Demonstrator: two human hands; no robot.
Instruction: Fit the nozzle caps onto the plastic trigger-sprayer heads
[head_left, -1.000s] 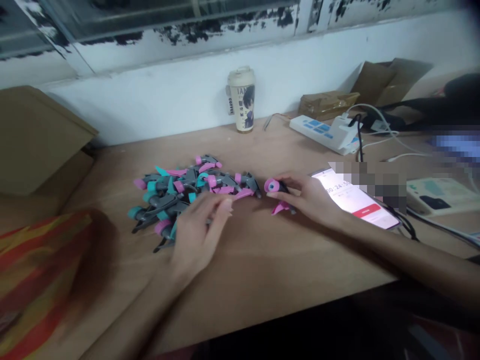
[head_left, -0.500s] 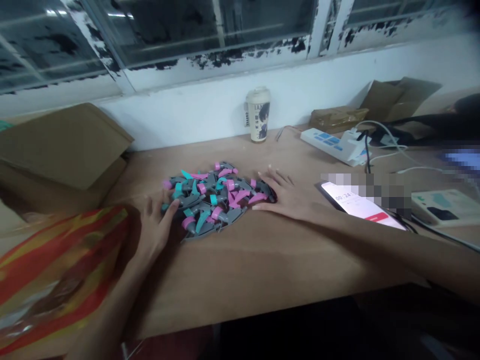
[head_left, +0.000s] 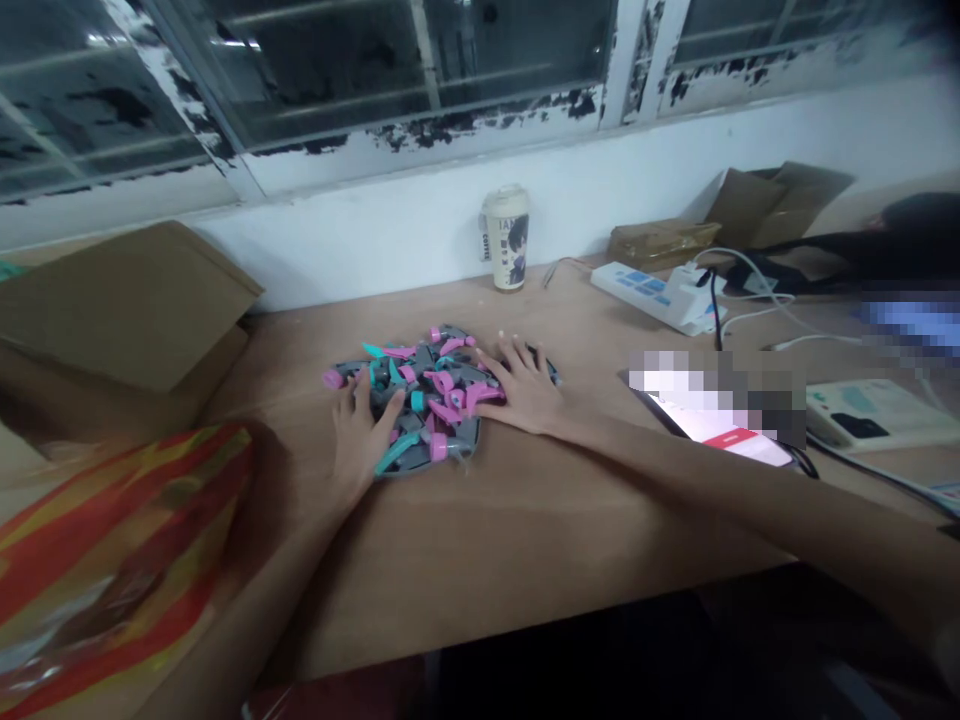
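A heap of grey plastic trigger spray heads (head_left: pixel 427 405) with pink and teal parts lies on the wooden table. My left hand (head_left: pixel 364 430) rests against the heap's left side, its fingers apart and partly over the pieces. On the other side, my right hand (head_left: pixel 529 390) lies with spread fingers over the right end, fingertips touching the pink and grey pieces. Neither hand has a piece in its grasp. Some spray heads are hidden beneath the fingers.
A paper-style cup (head_left: pixel 508 240) stands by the wall. To the right are a power strip (head_left: pixel 649 295) with cables, a lit phone (head_left: pixel 739 440) and a pale box (head_left: pixel 874 412). On the left lie cardboard (head_left: pixel 127 300) and a red-yellow striped bag (head_left: pixel 127 560).
Both hands have moved inward, the left to the right and the right to the left. The heap is squeezed narrower, and my fingers now overlap its pieces. The view has shifted slightly.
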